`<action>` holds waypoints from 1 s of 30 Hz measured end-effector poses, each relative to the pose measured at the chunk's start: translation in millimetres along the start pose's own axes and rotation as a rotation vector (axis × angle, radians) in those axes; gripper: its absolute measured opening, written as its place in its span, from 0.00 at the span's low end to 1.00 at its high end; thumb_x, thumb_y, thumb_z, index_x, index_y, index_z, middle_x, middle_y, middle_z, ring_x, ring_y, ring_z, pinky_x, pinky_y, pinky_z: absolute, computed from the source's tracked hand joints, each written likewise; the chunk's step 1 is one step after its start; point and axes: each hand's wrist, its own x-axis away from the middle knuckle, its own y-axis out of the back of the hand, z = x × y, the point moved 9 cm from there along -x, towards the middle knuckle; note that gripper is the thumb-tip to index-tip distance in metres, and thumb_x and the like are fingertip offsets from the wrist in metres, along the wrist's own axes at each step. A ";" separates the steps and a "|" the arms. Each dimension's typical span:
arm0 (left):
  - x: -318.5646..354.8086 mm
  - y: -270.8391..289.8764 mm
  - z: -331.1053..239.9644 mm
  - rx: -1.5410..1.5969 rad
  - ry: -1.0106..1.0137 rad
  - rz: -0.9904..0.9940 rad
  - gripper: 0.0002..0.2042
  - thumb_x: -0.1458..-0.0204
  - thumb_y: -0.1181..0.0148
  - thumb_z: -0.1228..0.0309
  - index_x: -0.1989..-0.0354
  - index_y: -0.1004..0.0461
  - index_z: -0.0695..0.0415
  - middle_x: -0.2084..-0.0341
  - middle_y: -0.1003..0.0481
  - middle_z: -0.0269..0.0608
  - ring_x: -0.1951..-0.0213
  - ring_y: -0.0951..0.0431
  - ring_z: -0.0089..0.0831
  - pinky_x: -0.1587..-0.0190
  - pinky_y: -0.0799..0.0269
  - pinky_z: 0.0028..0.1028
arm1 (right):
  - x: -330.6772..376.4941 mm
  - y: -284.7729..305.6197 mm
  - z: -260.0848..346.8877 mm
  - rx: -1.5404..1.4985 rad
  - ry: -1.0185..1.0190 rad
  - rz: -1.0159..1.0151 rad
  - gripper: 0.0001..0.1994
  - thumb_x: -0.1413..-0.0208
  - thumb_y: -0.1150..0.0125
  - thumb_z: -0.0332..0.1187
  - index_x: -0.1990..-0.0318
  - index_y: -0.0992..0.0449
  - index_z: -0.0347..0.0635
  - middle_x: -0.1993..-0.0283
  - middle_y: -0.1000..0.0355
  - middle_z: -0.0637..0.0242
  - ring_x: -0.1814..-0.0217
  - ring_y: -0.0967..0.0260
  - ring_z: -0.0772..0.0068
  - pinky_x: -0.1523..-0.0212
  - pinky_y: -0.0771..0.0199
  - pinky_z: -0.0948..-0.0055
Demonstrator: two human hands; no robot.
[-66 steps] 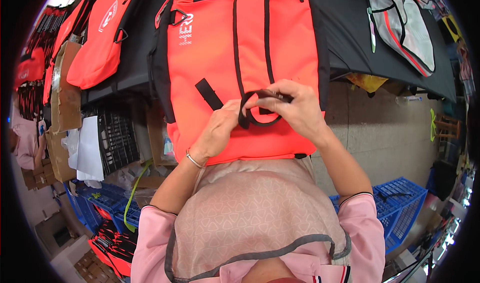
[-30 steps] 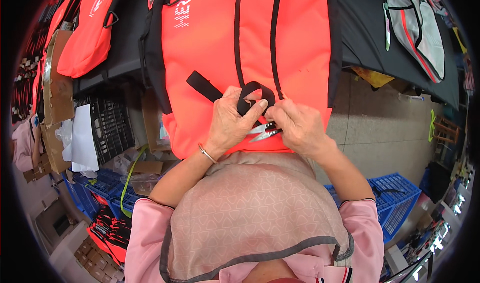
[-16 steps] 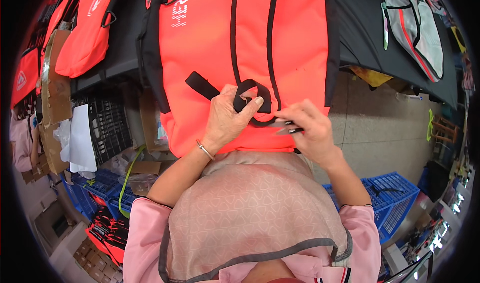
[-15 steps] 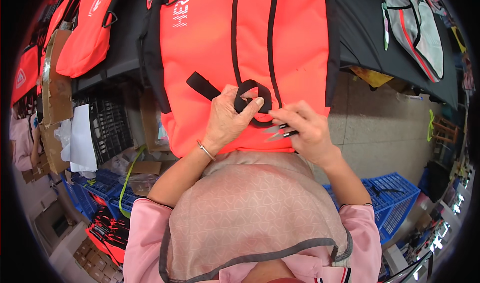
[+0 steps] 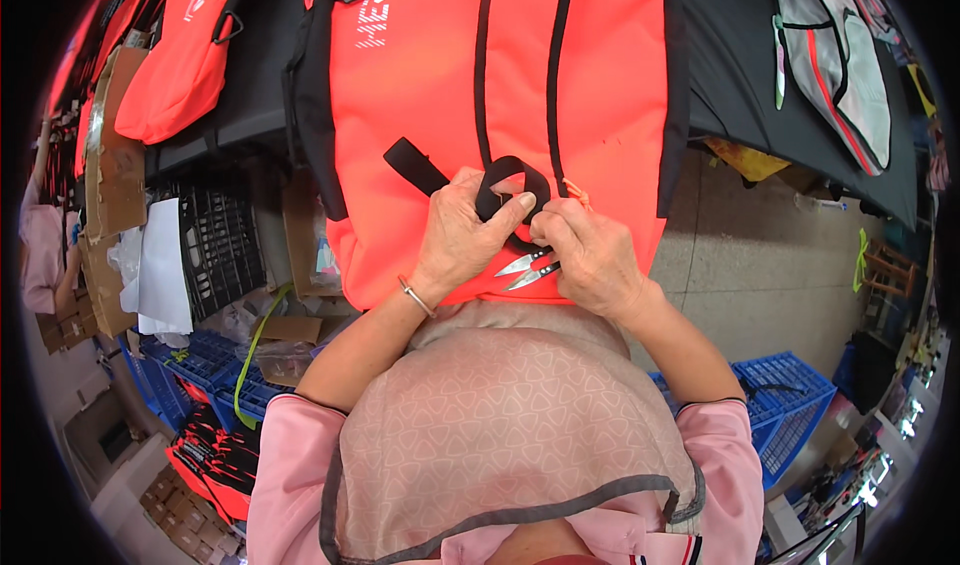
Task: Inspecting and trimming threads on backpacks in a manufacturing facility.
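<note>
The orange backpack (image 5: 500, 75) runs off the top edge, its lower end hidden behind both hands. The snips' (image 5: 528, 268) handles vanish inside the right hand (image 5: 590, 255), below the backpack's black strap loop (image 5: 510, 180).

One head cam only, fisheye, worn on the person's head, looking steeply down over chest and forearms. Close in: left hand (image 5: 462, 233) and right hand (image 5: 590, 255) sit mid-frame against an orange backpack (image 5: 500, 75). Edges bend toward the rim; floor and blue crates (image 5: 790, 405) at the periphery.

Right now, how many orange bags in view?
2: one orange backpack under both hands, its black strap pinched; another orange bag upper left. More orange at lower left, unclear.
</note>
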 end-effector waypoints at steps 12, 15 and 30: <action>-6.7 -2.4 17.1 0.196 0.086 0.011 0.13 0.50 0.31 0.65 0.70 0.21 0.65 0.80 0.27 0.39 0.75 0.30 0.22 0.70 0.33 0.29 | -11.2 0.3 3.5 -0.008 0.021 -0.097 0.07 0.48 0.43 0.27 0.61 0.29 0.40 0.63 0.30 0.67 0.78 0.29 0.72 0.80 0.29 0.72; -7.5 -3.5 22.5 0.251 0.118 -0.004 0.13 0.50 0.32 0.65 0.70 0.21 0.65 0.80 0.28 0.38 0.75 0.30 0.21 0.71 0.33 0.29 | -15.5 7.2 5.9 -0.010 0.033 -0.175 0.07 0.47 0.43 0.26 0.60 0.30 0.41 0.65 0.30 0.66 0.78 0.28 0.71 0.80 0.29 0.72; -8.8 1.4 22.2 0.212 0.078 -0.098 0.14 0.48 0.32 0.64 0.71 0.22 0.65 0.82 0.32 0.31 0.76 0.34 0.18 0.74 0.37 0.24 | 42.8 25.4 -30.8 -0.867 -0.794 0.007 0.04 0.42 0.44 0.19 0.61 0.31 0.35 0.68 0.32 0.69 0.67 0.34 0.81 0.64 0.30 0.78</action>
